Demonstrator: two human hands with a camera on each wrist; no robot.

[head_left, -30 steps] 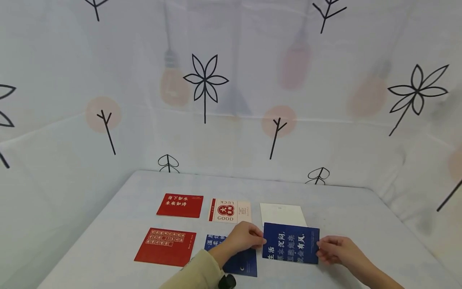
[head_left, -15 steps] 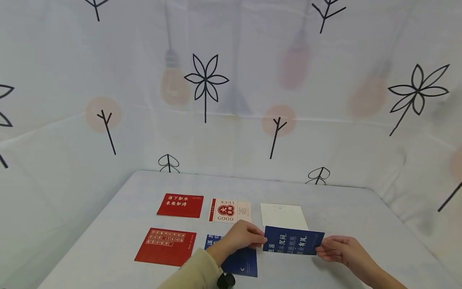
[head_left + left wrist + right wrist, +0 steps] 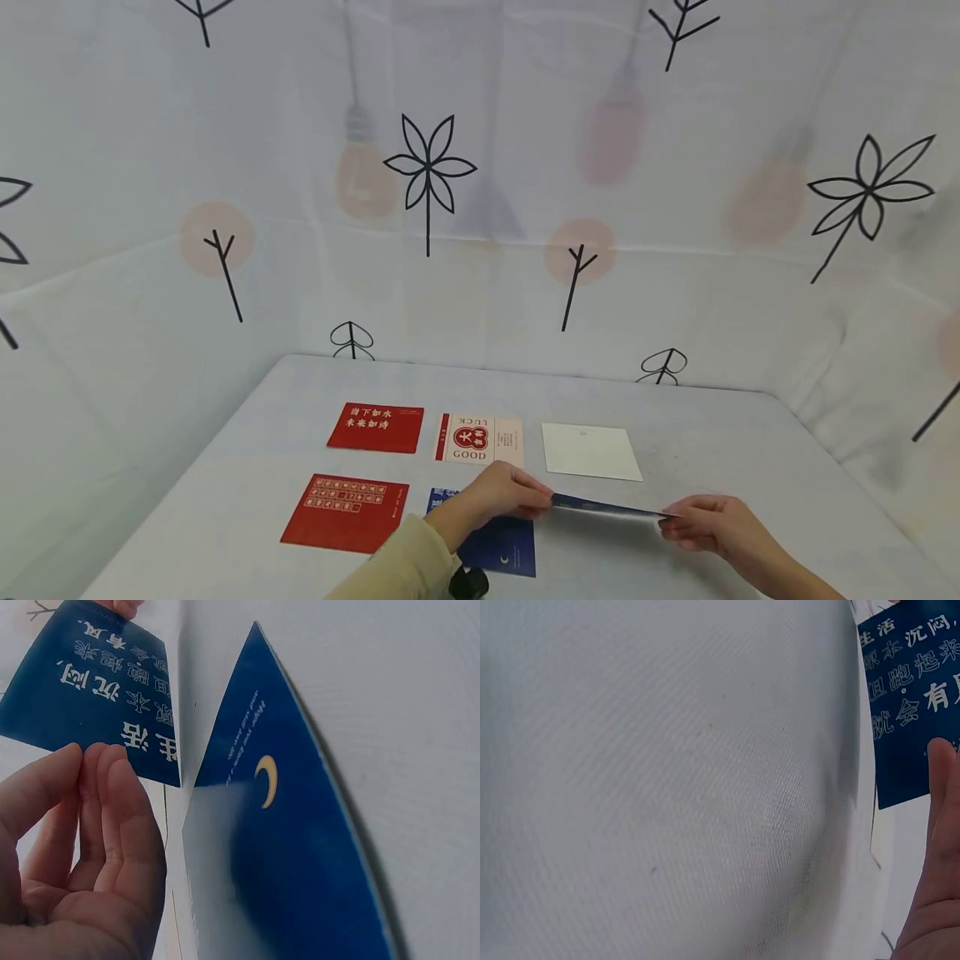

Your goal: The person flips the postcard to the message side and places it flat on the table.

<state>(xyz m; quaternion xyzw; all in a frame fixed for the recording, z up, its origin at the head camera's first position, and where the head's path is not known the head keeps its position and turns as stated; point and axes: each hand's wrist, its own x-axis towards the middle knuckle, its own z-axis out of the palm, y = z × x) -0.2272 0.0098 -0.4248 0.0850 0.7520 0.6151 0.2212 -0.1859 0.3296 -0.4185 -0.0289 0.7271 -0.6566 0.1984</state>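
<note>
Tipped nearly edge-on since earlier, the navy lettered postcard (image 3: 607,507) is 6 o'clock of the cream card (image 3: 591,452), pinched at 9 o'clock by the left hand (image 3: 498,493), 3 o'clock by the right hand (image 3: 708,525).

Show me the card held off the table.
The blue card that the left hand and right hand pinch at opposite ends; the others, including the moon-marked blue one, lie on the table.
</note>
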